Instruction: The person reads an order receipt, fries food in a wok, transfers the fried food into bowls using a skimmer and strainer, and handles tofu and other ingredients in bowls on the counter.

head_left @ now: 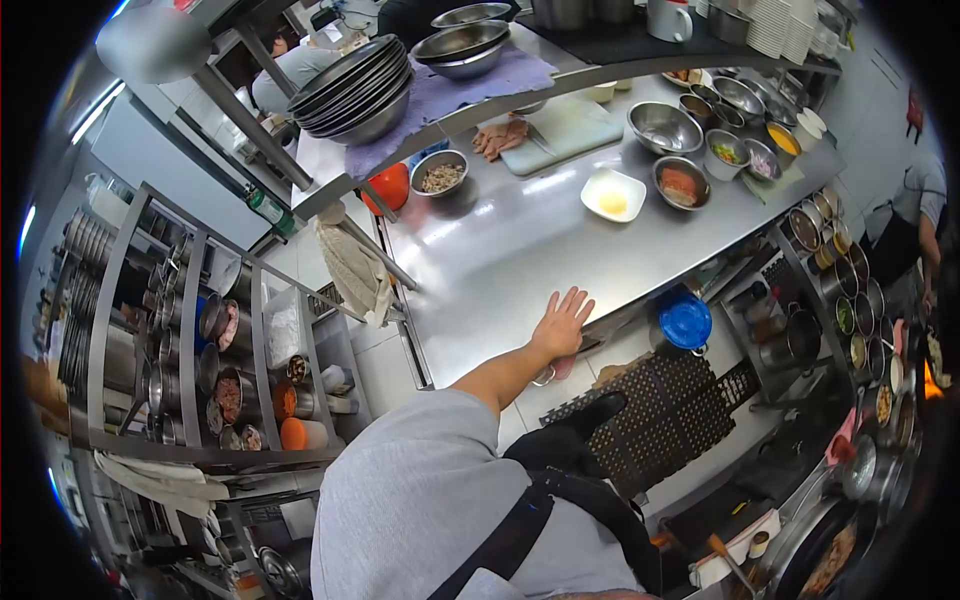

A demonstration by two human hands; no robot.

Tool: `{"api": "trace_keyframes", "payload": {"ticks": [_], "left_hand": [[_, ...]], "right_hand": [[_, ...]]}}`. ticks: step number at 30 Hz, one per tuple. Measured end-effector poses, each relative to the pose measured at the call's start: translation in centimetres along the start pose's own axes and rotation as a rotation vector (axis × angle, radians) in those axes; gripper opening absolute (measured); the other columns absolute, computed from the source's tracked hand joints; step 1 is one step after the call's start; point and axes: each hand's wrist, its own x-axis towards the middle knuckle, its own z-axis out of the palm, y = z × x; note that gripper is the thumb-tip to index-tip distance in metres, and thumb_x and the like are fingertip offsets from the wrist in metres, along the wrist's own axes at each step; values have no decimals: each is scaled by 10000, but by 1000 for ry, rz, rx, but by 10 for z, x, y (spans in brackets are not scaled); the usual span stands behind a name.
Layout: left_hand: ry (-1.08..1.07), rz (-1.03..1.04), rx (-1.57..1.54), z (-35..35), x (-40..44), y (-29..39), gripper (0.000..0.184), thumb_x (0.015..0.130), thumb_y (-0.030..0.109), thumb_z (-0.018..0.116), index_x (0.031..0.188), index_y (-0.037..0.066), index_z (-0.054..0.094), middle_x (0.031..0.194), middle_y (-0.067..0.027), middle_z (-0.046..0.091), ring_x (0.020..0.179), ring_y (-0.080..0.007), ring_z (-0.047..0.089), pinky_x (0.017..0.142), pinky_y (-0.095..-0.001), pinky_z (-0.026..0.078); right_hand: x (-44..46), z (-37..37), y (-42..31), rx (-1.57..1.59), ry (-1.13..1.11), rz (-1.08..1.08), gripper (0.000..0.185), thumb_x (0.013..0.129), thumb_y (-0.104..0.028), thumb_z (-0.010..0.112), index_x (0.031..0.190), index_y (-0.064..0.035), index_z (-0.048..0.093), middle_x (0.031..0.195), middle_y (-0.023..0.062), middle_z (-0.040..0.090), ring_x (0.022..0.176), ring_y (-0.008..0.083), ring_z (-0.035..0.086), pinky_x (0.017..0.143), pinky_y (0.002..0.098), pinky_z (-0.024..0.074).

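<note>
My left hand (563, 325) is over the front edge of the steel counter (470, 260), palm down with its fingers spread, holding nothing. Whether it rests on the counter or hovers, I cannot tell. Beyond it on the counter are a white square bowl (613, 195) with something yellow inside and a metal bowl of orange-pink food (681, 184). Farther back, raw meat (499, 138) lies beside a cutting board (562, 132) with a knife on it. A metal bowl of chopped food (439, 173) stands at the left. My right hand does not show.
A rack (190, 330) with food containers stands at the left. Below the counter are a blue lid (685, 322) and a black floor mat (650, 420). Pans and a stove are at the lower right, where another person (915, 215) stands. A shelf with stacked bowls (355, 95) spans above.
</note>
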Motion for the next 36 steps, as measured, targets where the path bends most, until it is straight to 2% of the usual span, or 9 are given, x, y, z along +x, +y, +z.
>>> {"api": "trace_keyframes", "payload": {"ticks": [5, 7, 12, 15, 16, 21, 23, 29, 36], "left_hand": [[-50, -18, -22, -3, 1, -1, 667, 735, 198, 576, 1354, 94, 351, 1421, -121, 283, 1358, -289, 187, 1083, -506, 175], [-41, -13, -27, -1, -1, -2, 669, 738, 199, 574, 1359, 98, 345, 1423, -118, 279, 1361, -285, 180, 1086, -502, 170], [10, 8, -43, -4, 2, -1, 645, 719, 162, 569, 1328, 79, 375, 1386, -146, 318, 1335, -307, 236, 1066, -520, 211], [6, 4, -33, -2, 2, -1, 640, 726, 167, 566, 1329, 80, 371, 1389, -145, 312, 1337, -307, 229, 1069, -516, 202], [1, 7, -38, -1, 1, -1, 640, 726, 167, 566, 1329, 80, 371, 1389, -145, 312, 1337, -307, 229, 1069, -516, 202], [-19, 8, -23, -3, 2, 0, 639, 742, 179, 556, 1339, 80, 350, 1398, -144, 299, 1342, -306, 214, 1076, -509, 184], [-22, 8, -19, -1, 3, -1, 640, 744, 179, 555, 1341, 80, 346, 1400, -143, 296, 1343, -306, 210, 1077, -510, 182], [-17, 13, -8, 2, 3, -1, 642, 741, 178, 552, 1339, 79, 344, 1401, -147, 292, 1345, -306, 206, 1077, -513, 180], [6, 12, 11, 6, 2, -1, 653, 721, 184, 561, 1331, 76, 355, 1400, -153, 297, 1344, -304, 215, 1077, -513, 183]], "right_hand": [[52, -76, -101, 198, 176, -197, 246, 797, -206, 563, 792, 21, 657, 780, 226, 635, 767, 373, 625, 697, 439, 472], [105, -55, -97, 310, 260, -310, 190, 796, -145, 586, 839, 37, 623, 655, 195, 604, 620, 328, 612, 601, 420, 469], [84, -106, -178, 344, 287, -339, 169, 807, -158, 600, 850, 0, 641, 673, 164, 623, 673, 277, 640, 599, 380, 466], [76, -84, -164, 378, 239, -346, 168, 807, -162, 601, 840, -2, 639, 696, 169, 629, 684, 294, 637, 612, 396, 464], [59, -90, -165, 372, 160, -287, 181, 777, -169, 620, 842, -3, 649, 776, 204, 638, 768, 373, 619, 679, 420, 473], [36, -27, -62, 118, 150, -231, 195, 757, -169, 603, 800, 12, 664, 771, 232, 627, 761, 399, 614, 682, 458, 466], [3, -47, -61, 95, 81, -3, 202, 751, -159, 603, 810, 26, 659, 755, 240, 619, 754, 398, 614, 694, 461, 465], [-31, -38, -30, 194, 245, 198, 199, 749, -160, 609, 794, 27, 658, 736, 235, 619, 750, 376, 627, 696, 453, 471], [2, -31, -48, 195, 157, 36, 201, 777, -179, 606, 831, 7, 660, 737, 231, 622, 747, 389, 621, 670, 447, 472]]}}
